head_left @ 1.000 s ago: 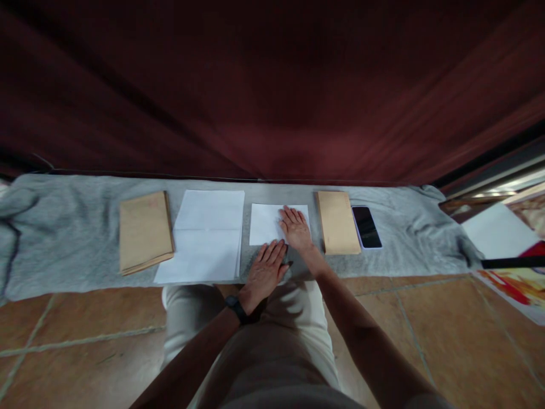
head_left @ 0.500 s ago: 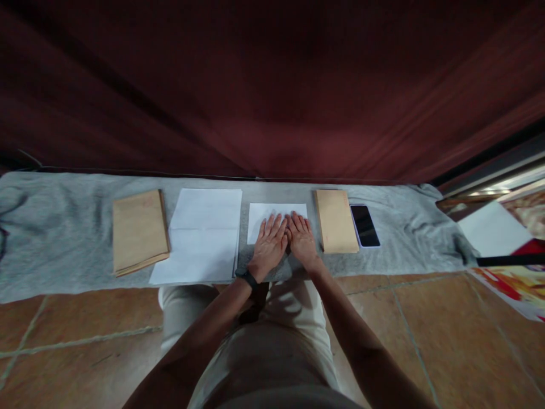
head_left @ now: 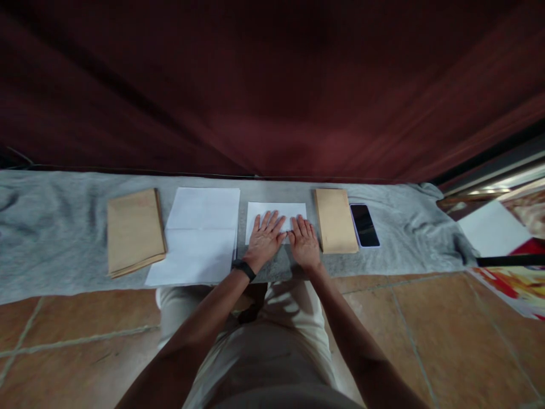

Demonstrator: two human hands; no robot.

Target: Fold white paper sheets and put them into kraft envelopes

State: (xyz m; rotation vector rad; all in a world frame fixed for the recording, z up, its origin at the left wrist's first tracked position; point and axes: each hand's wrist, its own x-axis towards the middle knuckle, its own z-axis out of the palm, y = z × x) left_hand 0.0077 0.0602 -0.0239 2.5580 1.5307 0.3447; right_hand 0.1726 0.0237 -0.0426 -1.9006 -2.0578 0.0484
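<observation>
A small white sheet of paper (head_left: 276, 209), perhaps folded, lies in front of me on the grey cloth. My left hand (head_left: 264, 237) rests flat on its left part with the fingers spread. On the right part my right hand (head_left: 304, 241) lies palm down, its fingers stretched out. Both thumbs come close together near the paper's front edge. Left of the paper is a stack of larger white sheets (head_left: 200, 250) with a crease across the top one. To the right sits a pile of brown envelopes (head_left: 337, 221).
Another stack of brown envelopes (head_left: 135, 233) overlaps the large sheets at far left. A phone (head_left: 365, 225) lies beside the right-hand envelopes. The grey cloth (head_left: 409, 233) covers a narrow table against a dark red curtain (head_left: 272, 102). A white sheet (head_left: 494, 228) is at far right.
My hands have moved apart over the small paper, the left one to the left and the right one slightly right. Both stay flat. The view has shifted slightly.
</observation>
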